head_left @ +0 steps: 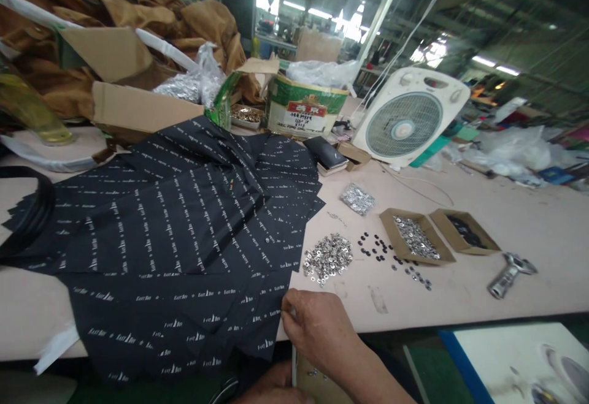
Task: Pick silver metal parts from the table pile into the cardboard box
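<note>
Head view: the dark printed fabric point(184, 226) spreads across the left half of the table point(414, 177), creased and layered, its near edge dropping over the front. Here's your right hand point(319, 330) at its lower right corner, fingers curled inward, fingertips right at the cloth's edge; whether they pinch it, you can't tell from here. Your left hand point(276, 385) is low at the bottom of the picture, mostly cut off, its grip impossible to read. Beside it sits a shallow tray point(301, 370) with a few small metal bits, partly blocked by your right forearm.

Just beyond your knuckles, a loose heap of silver fasteners point(329, 258) crowds the cloth's right edge, and black discs point(380, 247) scatter next to it. Further right come a cardboard box of silver pieces point(390, 232), a second box with dark pieces point(481, 250) and a metal tool point(505, 278) lying near the table's front. Behind the heap lies a clear packet point(358, 199). At the back, a box fan point(405, 116) leans beside a green-and-white tub point(306, 106), with an open carton point(147, 106) beyond the fabric and brown cloth piled point(193, 24) behind.
</note>
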Tool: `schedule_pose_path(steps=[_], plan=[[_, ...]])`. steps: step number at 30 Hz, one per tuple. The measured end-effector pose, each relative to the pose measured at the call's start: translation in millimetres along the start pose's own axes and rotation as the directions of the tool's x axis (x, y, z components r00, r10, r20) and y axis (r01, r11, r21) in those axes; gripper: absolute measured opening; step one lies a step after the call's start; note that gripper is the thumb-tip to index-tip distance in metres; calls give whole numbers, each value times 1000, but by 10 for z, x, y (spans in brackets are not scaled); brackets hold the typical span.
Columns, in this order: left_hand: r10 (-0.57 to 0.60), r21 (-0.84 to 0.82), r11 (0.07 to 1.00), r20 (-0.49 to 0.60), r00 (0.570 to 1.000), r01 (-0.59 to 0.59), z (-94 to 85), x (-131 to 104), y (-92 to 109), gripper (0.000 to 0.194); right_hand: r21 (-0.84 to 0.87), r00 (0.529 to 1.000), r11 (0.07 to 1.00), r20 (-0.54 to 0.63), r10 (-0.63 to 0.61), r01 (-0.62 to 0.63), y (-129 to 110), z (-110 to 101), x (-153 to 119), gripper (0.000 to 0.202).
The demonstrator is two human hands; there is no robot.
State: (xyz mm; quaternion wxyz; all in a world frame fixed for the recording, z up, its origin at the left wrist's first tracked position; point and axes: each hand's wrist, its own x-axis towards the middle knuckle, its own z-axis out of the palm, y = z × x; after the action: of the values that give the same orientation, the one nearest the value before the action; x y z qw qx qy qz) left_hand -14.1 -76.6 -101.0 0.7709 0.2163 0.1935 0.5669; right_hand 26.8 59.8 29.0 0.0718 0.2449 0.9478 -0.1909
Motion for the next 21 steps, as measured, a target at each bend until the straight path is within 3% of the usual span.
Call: schedule_pose_path(steps=[9,13,21], plan=[[-56,-9,998,-141,988,56,63,-43,-87,59,-99,998,995,50,36,-31,-192,-52,102,14],[-99,25,994,-227,969,107,37,-82,-125,61,-100,997,994,64,41,-35,-129,-59,58,15],[-73,7,997,-288,955,78,66,-94,-164,57,-113,997,992,40,68,-64,96,-71,-27,11]])
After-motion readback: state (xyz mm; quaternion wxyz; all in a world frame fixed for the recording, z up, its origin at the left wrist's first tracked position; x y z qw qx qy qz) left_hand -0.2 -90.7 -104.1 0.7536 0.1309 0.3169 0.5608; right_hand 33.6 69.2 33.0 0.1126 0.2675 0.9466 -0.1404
